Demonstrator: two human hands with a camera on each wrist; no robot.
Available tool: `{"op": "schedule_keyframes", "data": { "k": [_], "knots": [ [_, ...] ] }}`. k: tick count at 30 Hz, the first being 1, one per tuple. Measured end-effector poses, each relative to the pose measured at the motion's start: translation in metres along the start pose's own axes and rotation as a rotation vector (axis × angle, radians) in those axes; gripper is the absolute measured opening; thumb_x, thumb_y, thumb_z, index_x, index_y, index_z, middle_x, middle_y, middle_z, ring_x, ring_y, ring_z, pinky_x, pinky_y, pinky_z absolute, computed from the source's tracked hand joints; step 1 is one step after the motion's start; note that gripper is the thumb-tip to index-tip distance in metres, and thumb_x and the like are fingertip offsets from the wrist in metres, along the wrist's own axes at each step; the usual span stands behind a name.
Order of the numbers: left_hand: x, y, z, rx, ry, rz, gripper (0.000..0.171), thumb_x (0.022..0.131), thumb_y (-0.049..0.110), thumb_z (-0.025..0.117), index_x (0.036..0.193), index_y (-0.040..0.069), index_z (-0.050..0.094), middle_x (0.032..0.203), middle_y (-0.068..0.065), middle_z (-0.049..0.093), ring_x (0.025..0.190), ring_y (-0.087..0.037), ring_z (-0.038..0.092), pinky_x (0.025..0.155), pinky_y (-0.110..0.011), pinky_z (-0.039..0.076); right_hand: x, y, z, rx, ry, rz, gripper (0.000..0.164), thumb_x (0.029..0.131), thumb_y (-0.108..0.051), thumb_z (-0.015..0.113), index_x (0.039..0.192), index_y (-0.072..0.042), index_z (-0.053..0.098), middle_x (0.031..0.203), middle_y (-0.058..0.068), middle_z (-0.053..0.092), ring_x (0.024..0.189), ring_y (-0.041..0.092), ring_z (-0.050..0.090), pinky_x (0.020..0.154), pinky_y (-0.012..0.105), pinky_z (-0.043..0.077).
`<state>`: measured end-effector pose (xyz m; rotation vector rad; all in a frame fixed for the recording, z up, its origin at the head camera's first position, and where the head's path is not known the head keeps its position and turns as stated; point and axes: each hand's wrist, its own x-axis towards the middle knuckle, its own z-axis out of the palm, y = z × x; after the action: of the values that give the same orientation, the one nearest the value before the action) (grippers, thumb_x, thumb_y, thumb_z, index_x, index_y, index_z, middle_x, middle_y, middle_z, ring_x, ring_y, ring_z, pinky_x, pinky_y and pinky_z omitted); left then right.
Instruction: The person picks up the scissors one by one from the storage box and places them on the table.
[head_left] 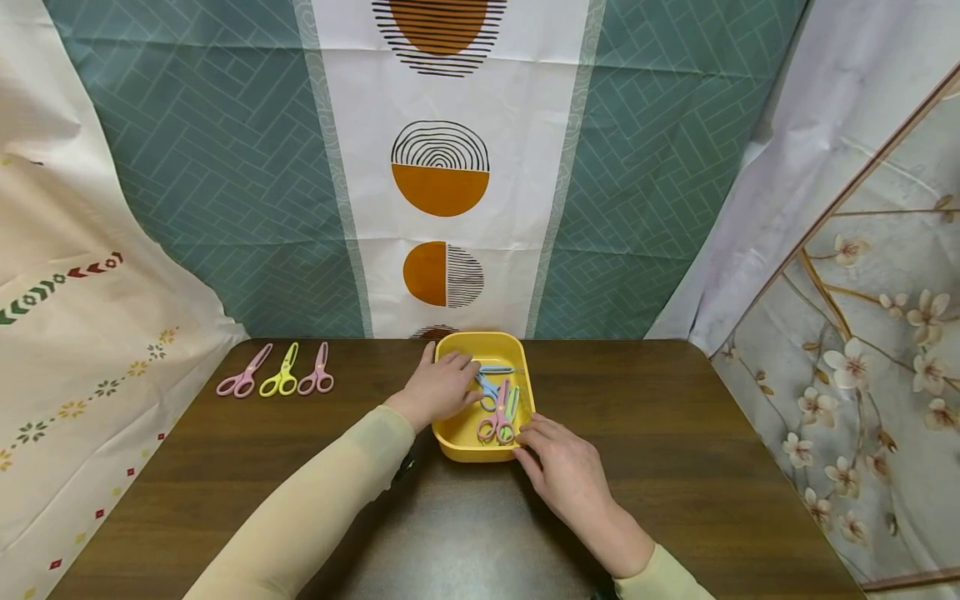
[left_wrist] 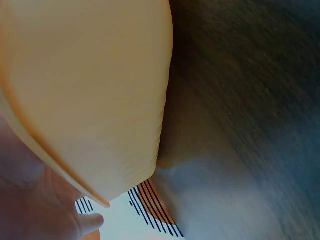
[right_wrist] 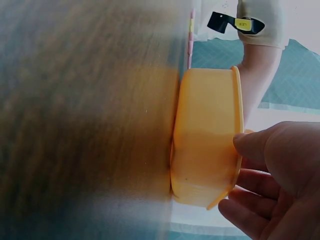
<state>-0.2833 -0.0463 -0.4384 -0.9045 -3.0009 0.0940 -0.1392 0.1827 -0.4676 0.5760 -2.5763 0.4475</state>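
A yellow plastic bin (head_left: 459, 451) sits on the table with several scissors inside. Among them are pink scissors (head_left: 501, 412), green scissors (head_left: 512, 404) and blue scissors (head_left: 488, 392). My left hand (head_left: 442, 389) reaches over the bin's left rim, its fingertips and thumb right at the blue scissors; I cannot tell whether it pinches them. In the left wrist view the bin's wall (left_wrist: 90, 95) hides most of that hand. My right hand (head_left: 566, 462) holds the bin's front right corner. The right wrist view shows its thumb (right_wrist: 250, 142) against the rim.
To the left on the brown wooden table (head_left: 645, 517) lie pink scissors (head_left: 245, 373), yellow scissors (head_left: 282, 372) and a second pink pair (head_left: 318, 371) in a row. Behind the bin, a patterned curtain (head_left: 450, 283) hangs at the table's back edge. Floral cloth (head_left: 847, 375) borders the right side.
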Motion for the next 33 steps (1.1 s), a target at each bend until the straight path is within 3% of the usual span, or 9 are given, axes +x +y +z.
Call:
{"op": "schedule_keyframes", "data": {
  "k": [13, 23, 33],
  "knots": [
    [0.006, 0.002, -0.002, 0.062, 0.027, 0.066, 0.059, 0.112, 0.049, 0.063, 0.156, 0.011, 0.06, 0.156, -0.01, 0.061, 0.152, -0.031, 0.05, 0.131, -0.064, 0.017, 0.001, -0.001, -0.001, 0.0, 0.004, -0.003, 0.015, 0.096, -0.027, 0.089, 0.106, -0.017, 0.085, 0.118, -0.001, 0.081, 0.129, 0.022, 0.072, 0.101, 0.047, 0.061],
    [0.016, 0.001, 0.008, 0.069, -0.011, 0.058, 0.059, 0.112, 0.048, 0.064, 0.156, 0.011, 0.06, 0.155, -0.011, 0.061, 0.151, -0.031, 0.052, 0.132, -0.06, 0.019, 0.001, 0.0, -0.001, 0.012, 0.009, -0.013, 0.015, 0.096, -0.026, 0.09, 0.105, -0.015, 0.084, 0.117, 0.0, 0.081, 0.128, 0.023, 0.072, 0.103, 0.049, 0.06],
    [0.017, 0.005, 0.005, 0.087, -0.048, 0.047, 0.051, 0.112, 0.042, 0.065, 0.154, 0.012, 0.061, 0.149, -0.009, 0.065, 0.145, -0.029, 0.058, 0.132, -0.06, 0.02, 0.001, 0.0, -0.001, 0.012, 0.003, -0.006, 0.015, 0.096, -0.027, 0.09, 0.105, -0.016, 0.085, 0.117, -0.001, 0.081, 0.129, 0.023, 0.072, 0.103, 0.048, 0.06]
  ]
}}
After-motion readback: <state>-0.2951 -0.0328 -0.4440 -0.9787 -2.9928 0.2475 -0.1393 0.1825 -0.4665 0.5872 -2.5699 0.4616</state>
